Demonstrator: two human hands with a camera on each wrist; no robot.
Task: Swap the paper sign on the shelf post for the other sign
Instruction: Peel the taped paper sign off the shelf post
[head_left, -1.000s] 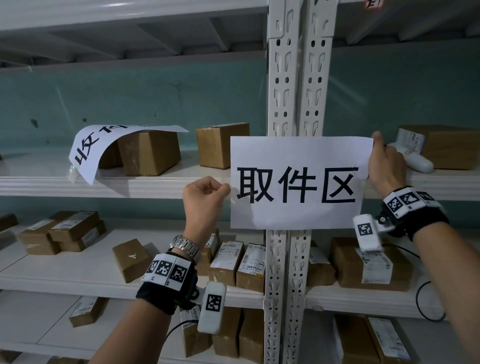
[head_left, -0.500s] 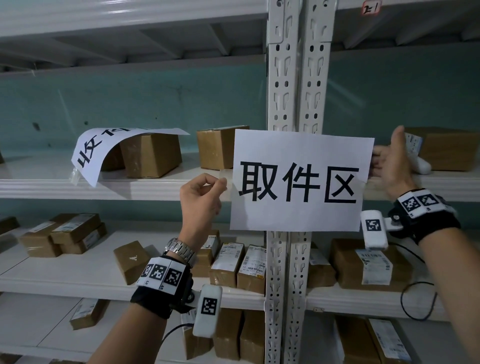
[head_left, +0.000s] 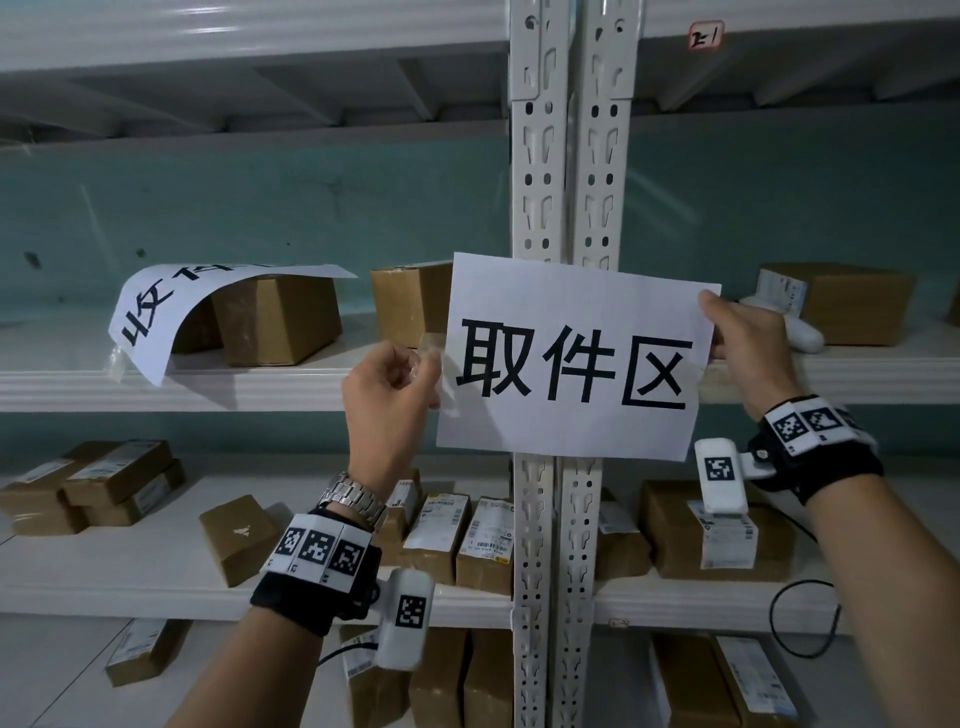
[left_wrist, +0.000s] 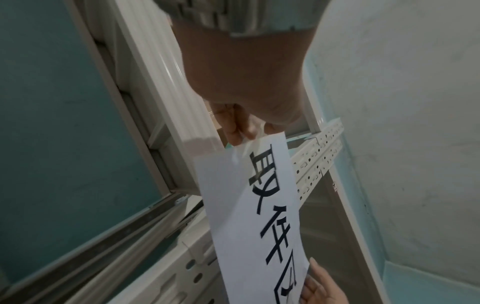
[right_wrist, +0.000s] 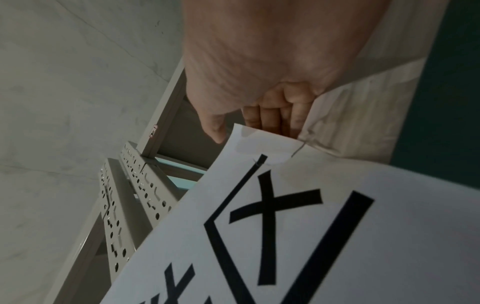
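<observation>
The left hand's (head_left: 389, 384) fingers (left_wrist: 235, 127) are narrow, thumb and forefinger pinching a strip of clear tape (left_wrist: 246, 148) that laps onto the left edge of the sign (head_left: 571, 364). The right hand (head_left: 748, 348), which half a second ago was splayed open just off the paper, now grips the sign's upper right edge again, thumb (right_wrist: 214, 127) in front and fingers (right_wrist: 270, 117) curled behind. A second patch of glossy tape (right_wrist: 257, 148) sits on that corner.

With both ends held again, the sheet hangs centre frame across the shelf post (head_left: 535, 156), its right side dipping a little. Whether it already sticks to the metal I cannot tell. To my eye the sign is being levelled before the tape goes down, so the swap looks well along but not finished.

The sign is thin white paper, flat and slightly bowed, printed with three heavy black characters. The tape is translucent and wrinkled, catching the light. The post is a pair of cream steel uprights punched with rows of slots.

At mid-left the other sign (head_left: 171, 301) droops limply over a brown cardboard box (head_left: 280, 317) on the white shelf (head_left: 208, 384), a scrap of tape at its lower corner, which suggests it is the one taken off.
</observation>
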